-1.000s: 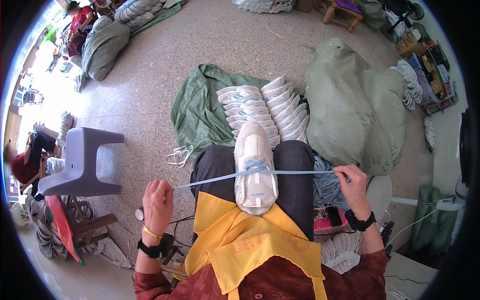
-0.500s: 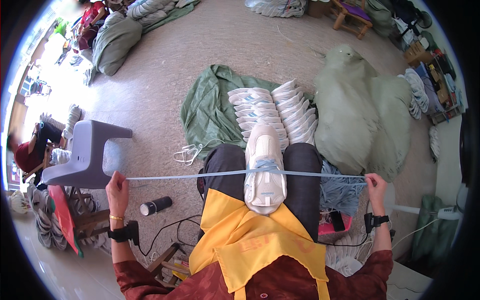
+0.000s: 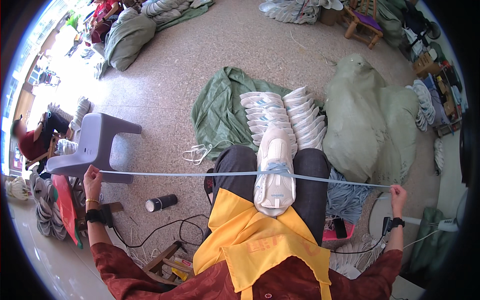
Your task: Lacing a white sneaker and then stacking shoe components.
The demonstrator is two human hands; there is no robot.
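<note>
A white shoe (image 3: 274,189) with a pale blue pattern rests between my thighs, toe pointing away from me. A light blue shoelace (image 3: 200,174) runs through its upper part and stretches nearly straight out to both sides. My left hand (image 3: 92,181) pinches one end at the far left, by the stool. The other end is pinched in my right hand (image 3: 398,198), out at the right. A bundle of blue laces (image 3: 345,200) hangs beside my right thigh, and a yellow apron (image 3: 240,220) covers my lap.
Two rows of white shoe uppers (image 3: 267,112) lie on a green sheet (image 3: 220,105) ahead. Large stuffed sacks (image 3: 360,120) stand to their right. A grey plastic stool (image 3: 95,145) and a dark cylindrical flask (image 3: 161,203) are at my left. Other people sit further left.
My hands have moved further apart, the left outward to the left and the right outward to the right, drawing more lace out on both sides. The view has shifted slightly.
</note>
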